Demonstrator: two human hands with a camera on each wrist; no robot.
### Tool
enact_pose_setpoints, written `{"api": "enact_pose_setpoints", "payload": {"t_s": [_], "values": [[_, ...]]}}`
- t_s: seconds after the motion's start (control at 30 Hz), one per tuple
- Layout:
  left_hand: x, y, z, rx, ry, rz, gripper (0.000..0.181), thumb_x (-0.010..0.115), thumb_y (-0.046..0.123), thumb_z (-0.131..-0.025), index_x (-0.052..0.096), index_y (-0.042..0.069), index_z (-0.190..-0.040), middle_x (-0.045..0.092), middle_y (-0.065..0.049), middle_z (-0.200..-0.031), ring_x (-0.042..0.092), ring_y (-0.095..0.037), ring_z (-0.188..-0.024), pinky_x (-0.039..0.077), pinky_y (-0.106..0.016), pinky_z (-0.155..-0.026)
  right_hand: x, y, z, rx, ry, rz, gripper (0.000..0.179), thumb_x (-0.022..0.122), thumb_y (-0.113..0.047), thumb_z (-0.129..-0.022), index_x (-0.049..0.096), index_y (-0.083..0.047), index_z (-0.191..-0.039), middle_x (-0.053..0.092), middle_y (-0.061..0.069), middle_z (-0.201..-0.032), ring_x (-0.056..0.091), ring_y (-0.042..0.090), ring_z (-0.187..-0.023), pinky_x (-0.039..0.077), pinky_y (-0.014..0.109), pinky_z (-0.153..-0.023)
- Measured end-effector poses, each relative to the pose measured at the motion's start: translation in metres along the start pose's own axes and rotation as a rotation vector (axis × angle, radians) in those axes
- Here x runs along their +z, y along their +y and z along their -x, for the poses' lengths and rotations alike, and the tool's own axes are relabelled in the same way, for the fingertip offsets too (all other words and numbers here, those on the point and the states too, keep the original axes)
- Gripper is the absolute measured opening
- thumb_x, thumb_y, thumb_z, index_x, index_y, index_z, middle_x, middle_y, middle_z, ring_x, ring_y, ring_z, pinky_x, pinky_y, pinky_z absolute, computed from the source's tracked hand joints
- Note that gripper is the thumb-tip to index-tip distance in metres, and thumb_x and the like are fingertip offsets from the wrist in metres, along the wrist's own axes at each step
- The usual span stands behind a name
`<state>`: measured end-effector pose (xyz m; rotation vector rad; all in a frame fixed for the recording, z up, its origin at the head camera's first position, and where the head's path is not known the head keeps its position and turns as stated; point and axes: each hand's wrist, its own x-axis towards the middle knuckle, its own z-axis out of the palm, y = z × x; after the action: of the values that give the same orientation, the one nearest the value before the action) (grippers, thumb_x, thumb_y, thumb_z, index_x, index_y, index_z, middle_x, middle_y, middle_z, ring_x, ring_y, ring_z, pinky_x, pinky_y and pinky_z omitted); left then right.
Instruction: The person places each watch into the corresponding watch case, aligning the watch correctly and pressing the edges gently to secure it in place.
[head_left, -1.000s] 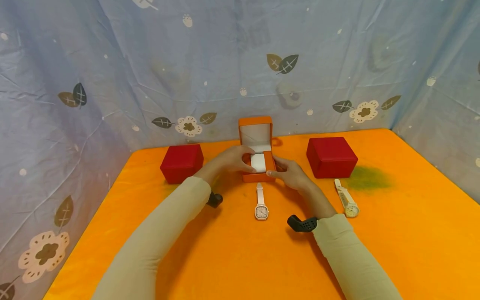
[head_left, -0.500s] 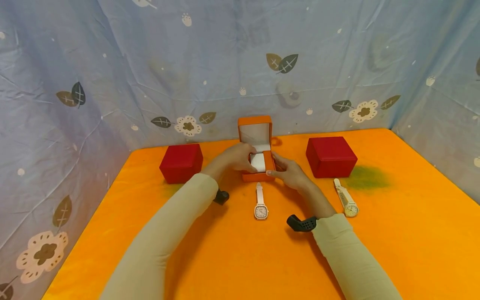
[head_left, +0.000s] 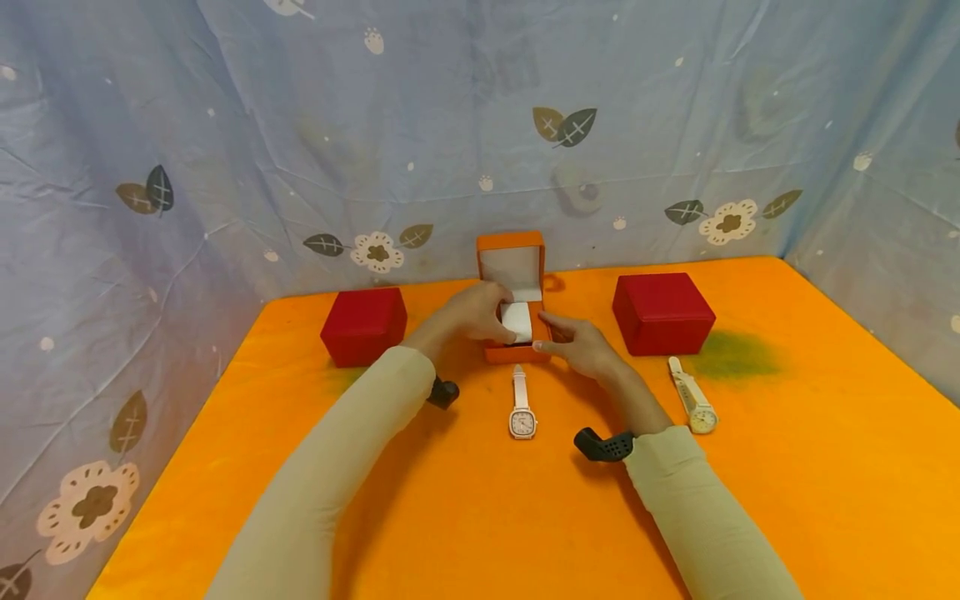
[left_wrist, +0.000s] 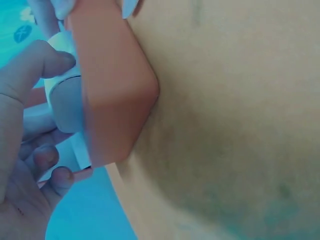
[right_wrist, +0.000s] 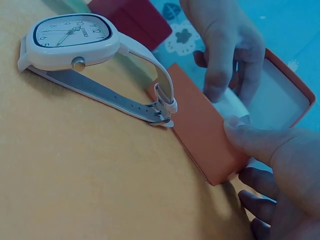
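An orange watch box [head_left: 517, 355] stands with its lid up against the back curtain. Inside it is a white watch cushion [head_left: 516, 321], pinched between the thumb and fingers of my left hand [head_left: 468, 314]. In the left wrist view the cushion [left_wrist: 67, 102] protrudes above the box rim. My right hand [head_left: 588, 350] grips the box's right front corner, thumb on the front rim and fingers along the side. In front of the box lies a white square-faced watch [head_left: 522, 422]; the right wrist view shows this watch [right_wrist: 72, 40] close up, its strap buckled in a loop.
One red box [head_left: 365, 327] sits left of the orange one, another red box [head_left: 663, 314] to its right. A second white watch [head_left: 693, 400] with a round face lies before the right red box. Flowered curtains [head_left: 480, 125] border the orange tablecloth [head_left: 480, 517].
My left hand has shifted slightly right and closer around the cushion, which has risen a little in the box. My right hand stays nearly in place at the box corner.
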<state>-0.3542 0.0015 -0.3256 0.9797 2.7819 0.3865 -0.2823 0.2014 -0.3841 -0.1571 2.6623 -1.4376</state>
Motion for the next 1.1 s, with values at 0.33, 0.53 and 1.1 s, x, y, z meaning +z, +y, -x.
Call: {"api": "enact_pose_setpoints", "payload": {"t_s": [0.33, 0.53, 1.1], "values": [[-0.01, 0.003, 0.006, 0.024, 0.026, -0.017, 0.059, 0.079, 0.041, -0.075, 0.063, 0.008, -0.121, 0.063, -0.005, -0.112, 0.056, -0.019, -0.089, 0.05, -0.031, -0.079, 0.0, 0.001, 0.0, 0.009, -0.009, -0.025, 0.065, 0.066, -0.033, -0.091, 0.038, -0.023, -0.149, 0.034, 0.009, -0.156, 0.027, 0.032, -0.146, 0.025, 0.051, -0.117], [-0.017, 0.004, 0.012, 0.041, 0.032, -0.016, 0.058, 0.079, 0.041, -0.074, 0.063, 0.006, -0.118, 0.062, -0.007, -0.109, 0.056, -0.021, -0.089, 0.049, -0.029, -0.077, -0.001, 0.001, 0.001, 0.012, -0.011, -0.03, 0.064, 0.066, -0.033, -0.092, 0.038, -0.023, -0.149, 0.033, 0.009, -0.157, 0.026, 0.032, -0.146, 0.024, 0.053, -0.117], [-0.015, -0.012, 0.026, 0.028, 0.033, -0.009, 0.063, 0.078, 0.04, -0.078, 0.059, 0.008, -0.129, 0.058, -0.011, -0.124, 0.053, -0.024, -0.107, 0.045, -0.036, -0.099, -0.001, 0.001, 0.0, 0.004, -0.022, -0.04, 0.065, 0.065, -0.032, -0.093, 0.036, -0.022, -0.15, 0.031, 0.01, -0.157, 0.024, 0.035, -0.147, 0.02, 0.055, -0.118]]}}
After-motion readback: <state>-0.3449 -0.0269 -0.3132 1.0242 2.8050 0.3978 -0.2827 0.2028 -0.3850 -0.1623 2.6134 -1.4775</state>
